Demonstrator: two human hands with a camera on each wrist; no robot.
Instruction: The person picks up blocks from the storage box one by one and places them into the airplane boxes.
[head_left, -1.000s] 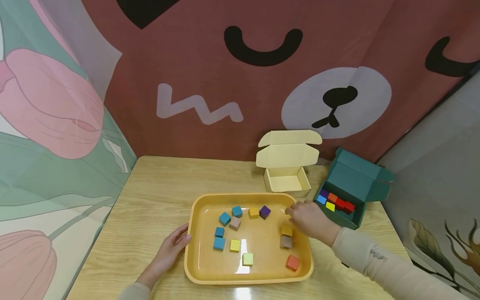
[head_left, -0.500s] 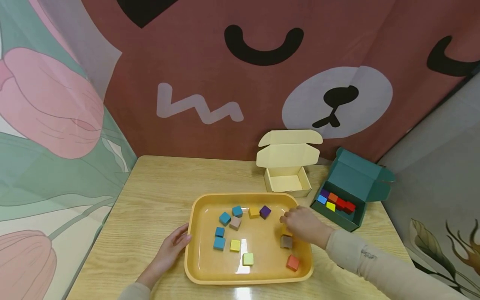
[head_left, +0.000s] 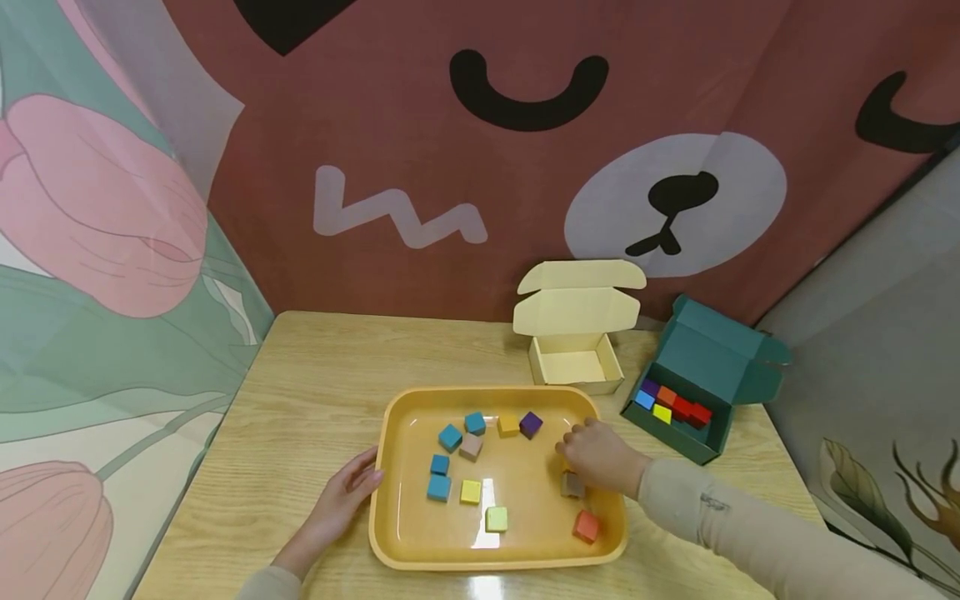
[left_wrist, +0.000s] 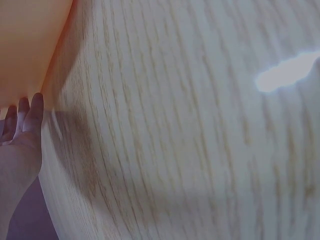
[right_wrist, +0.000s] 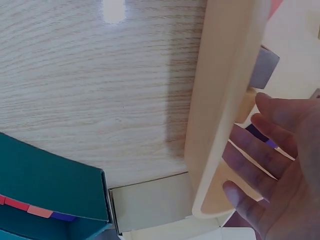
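Observation:
A yellow-orange tray (head_left: 498, 565) holds scattered small cubes. My left hand (head_left: 341, 500) touches the tray's left side, its fingers fairly straight; the left wrist view shows those fingers (left_wrist: 34, 112) against the tray wall. Over the tray's right side, my right hand (head_left: 602, 457) reaches down at an orange cube (right_wrist: 246, 106), which it mostly covers in the head view. The right wrist view shows loosely bent fingers, with the thumb tip close to that cube; contact is unclear. A grey-brown cube (head_left: 572, 485) sits beside it, and a red cube (head_left: 587, 527) lies nearer the front corner.
Also in the tray are several blue cubes (head_left: 438, 487), a purple cube (head_left: 531, 425), a yellow cube (head_left: 470, 492) and a light green cube (head_left: 497, 519). Behind stands an open cream box (head_left: 576, 387). An open green box (head_left: 693, 450) at right contains several coloured cubes.
From the tray's right rim, my right hand has moved left and slightly toward the front, covering most of the orange cube. The left hand and the cubes stay in place.

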